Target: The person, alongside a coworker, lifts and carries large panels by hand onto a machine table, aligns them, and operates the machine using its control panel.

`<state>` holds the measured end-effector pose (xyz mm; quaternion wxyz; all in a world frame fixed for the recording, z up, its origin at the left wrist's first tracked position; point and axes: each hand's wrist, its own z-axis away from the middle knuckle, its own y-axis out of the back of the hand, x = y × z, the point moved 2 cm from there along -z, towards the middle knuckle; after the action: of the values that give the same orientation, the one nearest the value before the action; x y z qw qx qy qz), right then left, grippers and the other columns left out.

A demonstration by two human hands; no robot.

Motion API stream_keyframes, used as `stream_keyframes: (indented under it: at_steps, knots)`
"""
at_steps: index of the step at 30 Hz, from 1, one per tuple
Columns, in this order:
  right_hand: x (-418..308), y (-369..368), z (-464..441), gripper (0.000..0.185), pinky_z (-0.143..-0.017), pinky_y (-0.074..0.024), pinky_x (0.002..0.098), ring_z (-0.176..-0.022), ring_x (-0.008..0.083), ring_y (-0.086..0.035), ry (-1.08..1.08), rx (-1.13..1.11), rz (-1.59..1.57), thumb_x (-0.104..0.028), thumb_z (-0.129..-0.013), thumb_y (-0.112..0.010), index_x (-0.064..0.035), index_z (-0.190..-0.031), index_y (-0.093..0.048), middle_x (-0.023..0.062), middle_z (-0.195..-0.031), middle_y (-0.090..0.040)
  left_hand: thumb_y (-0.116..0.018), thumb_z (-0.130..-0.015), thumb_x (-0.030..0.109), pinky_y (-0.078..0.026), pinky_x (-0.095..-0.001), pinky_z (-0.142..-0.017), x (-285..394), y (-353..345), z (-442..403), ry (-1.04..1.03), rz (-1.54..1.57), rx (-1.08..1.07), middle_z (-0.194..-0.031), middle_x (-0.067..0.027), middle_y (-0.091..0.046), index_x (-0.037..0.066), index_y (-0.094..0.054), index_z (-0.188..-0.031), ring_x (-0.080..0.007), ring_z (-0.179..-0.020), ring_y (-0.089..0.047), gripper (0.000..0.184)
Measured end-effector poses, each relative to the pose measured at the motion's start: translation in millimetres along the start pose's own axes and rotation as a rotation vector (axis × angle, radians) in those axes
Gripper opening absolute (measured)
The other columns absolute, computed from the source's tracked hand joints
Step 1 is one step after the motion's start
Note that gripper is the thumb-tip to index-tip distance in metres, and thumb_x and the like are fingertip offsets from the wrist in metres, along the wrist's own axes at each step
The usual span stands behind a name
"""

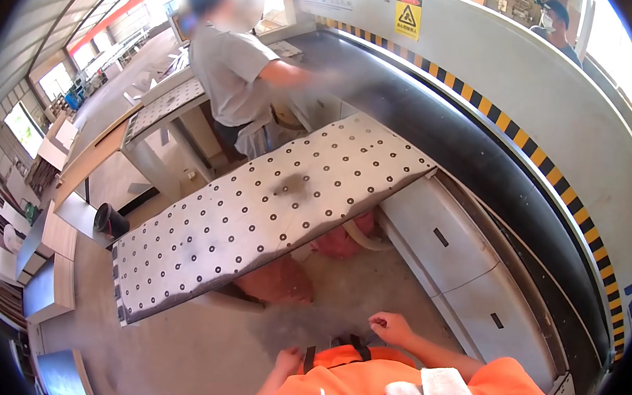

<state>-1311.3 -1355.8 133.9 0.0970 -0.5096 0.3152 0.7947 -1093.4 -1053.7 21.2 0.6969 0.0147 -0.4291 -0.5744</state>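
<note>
My right hand (390,328) is in front of my body, its fingers curled in a loose fist; nothing shows in it. My left hand (289,359) hangs low beside my waist, small in view, and its fingers cannot be made out clearly. Neither hand touches the white ball-stud table (271,201), a long perforated-looking surface covered with dark round dots that juts out from the machine. It lies beyond both hands. My right hand is nearest to the grey machine cabinet (439,237) with its dark recessed handles.
A large machine beam (476,47) with yellow-black striping crosses the right side above a dark bed (441,118). A co-worker in a grey shirt (230,64) stands past the table, arm over the bed. Reddish sacks (276,280) lie underneath; a black bucket (110,221) stands left.
</note>
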Motion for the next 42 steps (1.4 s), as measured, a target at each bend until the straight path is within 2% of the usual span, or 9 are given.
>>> stream_keyframes:
  at_steps: [5, 11, 14, 17, 20, 23, 26, 35, 42]
  knots:
    - [-10, -2, 14, 0.026, -0.081, -0.0559, 0.0299, -0.087, 0.0161, -0.071, 0.004, -0.033, -0.019, -0.018, -0.087, -0.069, -0.0023, -0.108, -0.070, 0.0096, -0.097, -0.074, -0.068, -0.084, 0.029, -0.052, -0.0378, -0.088, -17, 4, 4, 0.018, -0.077, -0.001, -0.110, -0.0219, -0.071, -0.002, -0.067, -0.118, -0.0312, -0.105, -0.068, 0.046]
    - [-50, 8, 19, 0.024, -0.081, -0.0551, 0.0282, -0.087, 0.0131, -0.069, 0.047, -0.033, -0.103, -0.014, -0.088, -0.067, -0.0008, -0.109, -0.069, 0.0075, -0.097, -0.074, -0.067, -0.085, 0.023, -0.051, -0.0390, -0.085, 13, 24, 64, 0.128, 0.260, -0.087, -0.111, -0.0242, -0.070, -0.006, -0.066, -0.115, -0.0328, -0.107, -0.067, 0.042]
    - [-73, 9, 18, 0.024, -0.080, -0.0547, 0.0276, -0.088, 0.0120, -0.069, 0.085, -0.050, -0.120, -0.013, -0.089, -0.067, -0.0007, -0.109, -0.069, 0.0070, -0.097, -0.073, -0.067, -0.085, 0.023, -0.051, -0.0412, -0.087, -24, 10, 41, 0.150, -0.013, -0.114, -0.110, -0.0255, -0.070, -0.008, -0.066, -0.114, -0.0337, -0.108, -0.067, 0.042]
    - [-92, 10, 19, 0.023, -0.079, -0.0545, 0.0272, -0.087, 0.0113, -0.068, 0.140, -0.072, -0.119, -0.011, -0.089, -0.066, -0.0010, -0.109, -0.069, 0.0065, -0.098, -0.073, -0.068, -0.084, 0.025, -0.051, -0.0414, -0.091, -58, -7, 4, 0.082, -0.022, -0.208, -0.115, -0.0266, -0.068, -0.008, -0.065, -0.118, -0.0347, -0.113, -0.065, 0.048]
    - [-114, 9, 21, 0.023, -0.079, -0.0545, 0.0274, -0.086, 0.0120, -0.068, 0.194, -0.093, -0.101, -0.011, -0.088, -0.066, -0.0013, -0.109, -0.069, 0.0067, -0.097, -0.072, -0.070, -0.085, 0.034, -0.050, -0.0405, -0.095, -86, -30, -17, 0.122, 0.303, -0.177, -0.122, -0.0264, -0.065, -0.006, -0.062, -0.125, -0.0353, -0.118, -0.062, 0.058]
    - [-127, 6, 25, 0.022, -0.078, -0.0550, 0.0285, -0.085, 0.0150, -0.069, 0.213, -0.104, -0.073, -0.011, -0.088, -0.067, -0.0017, -0.107, -0.069, 0.0081, -0.097, -0.072, -0.072, -0.084, 0.045, -0.049, -0.0387, -0.098, -28, -5, 15, 0.167, 0.147, -0.254, -0.126, -0.0265, -0.063, -0.006, -0.059, -0.129, -0.0349, -0.122, -0.059, 0.069]
    - [-142, 6, 31, 0.021, -0.078, -0.0555, 0.0302, -0.085, 0.0193, -0.070, 0.204, -0.111, -0.034, -0.011, -0.087, -0.067, -0.0024, -0.105, -0.070, 0.0100, -0.098, -0.072, -0.073, -0.081, 0.053, -0.049, -0.0383, -0.099, -38, -12, 6, 0.182, 0.110, -0.237, -0.126, -0.0264, -0.062, -0.006, -0.060, -0.128, -0.0347, -0.122, -0.059, 0.076]
    - [-155, 5, 45, 0.019, -0.076, -0.0554, 0.0313, -0.085, 0.0209, -0.070, 0.283, -0.086, 0.007, -0.011, -0.087, -0.067, -0.0025, -0.104, -0.070, 0.0103, -0.097, -0.072, -0.062, -0.084, 0.042, -0.046, -0.0411, -0.104, -68, -14, 0, 0.079, -0.161, -0.210, -0.129, -0.0201, -0.062, 0.008, -0.063, -0.130, -0.0341, -0.123, -0.058, 0.057]
    - [-163, 17, 63, 0.017, -0.078, -0.0548, 0.0306, -0.087, 0.0190, -0.070, 0.274, -0.004, -0.036, -0.010, -0.087, -0.067, -0.0021, -0.102, -0.071, 0.0098, -0.095, -0.072, -0.060, -0.084, 0.038, -0.046, -0.0412, -0.104, -93, -20, -4, 0.080, -0.090, -0.223, -0.128, -0.0212, -0.062, 0.007, -0.064, -0.128, -0.0349, -0.122, -0.058, 0.055]
